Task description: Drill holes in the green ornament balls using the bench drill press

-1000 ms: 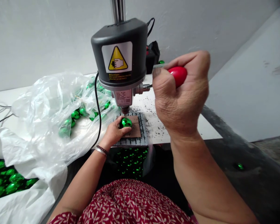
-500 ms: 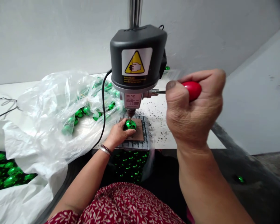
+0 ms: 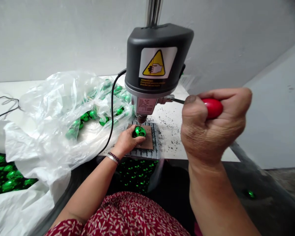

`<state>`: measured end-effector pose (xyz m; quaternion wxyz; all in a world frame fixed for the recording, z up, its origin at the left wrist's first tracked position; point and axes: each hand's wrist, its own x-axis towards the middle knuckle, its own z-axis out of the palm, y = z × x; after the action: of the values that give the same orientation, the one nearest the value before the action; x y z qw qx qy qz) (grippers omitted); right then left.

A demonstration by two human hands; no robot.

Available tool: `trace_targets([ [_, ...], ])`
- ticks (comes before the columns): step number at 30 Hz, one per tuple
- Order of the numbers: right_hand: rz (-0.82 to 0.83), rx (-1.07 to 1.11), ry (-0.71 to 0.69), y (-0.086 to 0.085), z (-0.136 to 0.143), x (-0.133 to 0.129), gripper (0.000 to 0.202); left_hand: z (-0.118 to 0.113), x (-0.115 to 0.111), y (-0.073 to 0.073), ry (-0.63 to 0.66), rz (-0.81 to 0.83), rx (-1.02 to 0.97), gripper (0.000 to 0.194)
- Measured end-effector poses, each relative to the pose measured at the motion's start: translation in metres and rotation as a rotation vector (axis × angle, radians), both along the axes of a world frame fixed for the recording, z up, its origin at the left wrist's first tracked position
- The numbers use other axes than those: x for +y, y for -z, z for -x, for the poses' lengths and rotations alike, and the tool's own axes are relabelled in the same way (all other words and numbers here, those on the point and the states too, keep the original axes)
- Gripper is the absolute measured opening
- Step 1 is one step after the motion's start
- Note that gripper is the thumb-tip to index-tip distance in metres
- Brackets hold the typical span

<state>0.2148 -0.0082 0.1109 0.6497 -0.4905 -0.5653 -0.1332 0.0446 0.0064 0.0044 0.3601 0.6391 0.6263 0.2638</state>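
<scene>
A drill press (image 3: 159,62) stands before me, dark grey with a yellow warning label. My right hand (image 3: 212,127) is closed round the red knob (image 3: 214,108) at the end of its metal lever. Below the chuck (image 3: 142,118), my left hand (image 3: 127,140) grips a shiny green ball (image 3: 139,131) between thumb and fingers. The ball rests on a brown board (image 3: 148,141) over the grey drill base (image 3: 155,152). The thin drill bit appears to reach the ball's top; exact contact is too small to tell.
Clear plastic bags (image 3: 61,98) with green balls (image 3: 85,116) lie left on the white table (image 3: 170,114), which is strewn with dark shavings. More green balls (image 3: 9,177) fill a white sack at lower left, and others (image 3: 134,173) sit below the table edge. A black cord (image 3: 112,108) hangs beside the drill.
My right hand has pulled the lever knob downward, and the chuck has come slightly lower toward the ball. The left hand still grips the ball. The view has shifted a little.
</scene>
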Motion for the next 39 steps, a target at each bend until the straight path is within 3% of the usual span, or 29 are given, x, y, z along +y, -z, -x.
trace_targets([
  [6,-0.078,-0.014,0.088,0.014,0.003,-0.003,0.014,0.0,0.0,0.002,0.003,-0.008,0.005,0.054],
  [11,-0.05,0.013,0.11,0.028,0.008,-0.007,0.014,0.001,0.001,0.006,0.012,-0.015,-0.047,0.046],
  [19,-0.104,0.08,0.086,0.043,0.01,-0.004,0.016,0.0,0.002,0.011,-0.005,-0.052,-0.044,0.053],
  [26,-0.093,0.068,0.062,0.06,0.01,-0.011,0.015,0.001,0.0,0.01,-0.008,-0.05,-0.069,0.043],
  [29,-0.123,0.064,0.071,0.043,0.006,-0.003,0.018,0.001,0.001,0.01,0.001,-0.054,-0.075,0.04],
  [32,-0.12,0.042,0.075,0.005,-0.001,0.018,0.027,0.0,0.002,0.011,0.001,-0.052,-0.057,0.043],
  [35,0.066,0.035,0.091,-0.033,-0.004,0.039,0.024,0.005,-0.003,0.007,0.005,-0.044,-0.07,0.045],
  [37,0.168,0.055,0.112,-0.048,-0.004,0.046,0.02,0.013,-0.011,0.003,0.078,-0.049,-0.11,0.046],
  [39,0.195,0.061,0.112,-0.052,-0.004,0.049,0.018,0.024,-0.022,-0.004,0.193,-0.017,-0.154,0.052],
])
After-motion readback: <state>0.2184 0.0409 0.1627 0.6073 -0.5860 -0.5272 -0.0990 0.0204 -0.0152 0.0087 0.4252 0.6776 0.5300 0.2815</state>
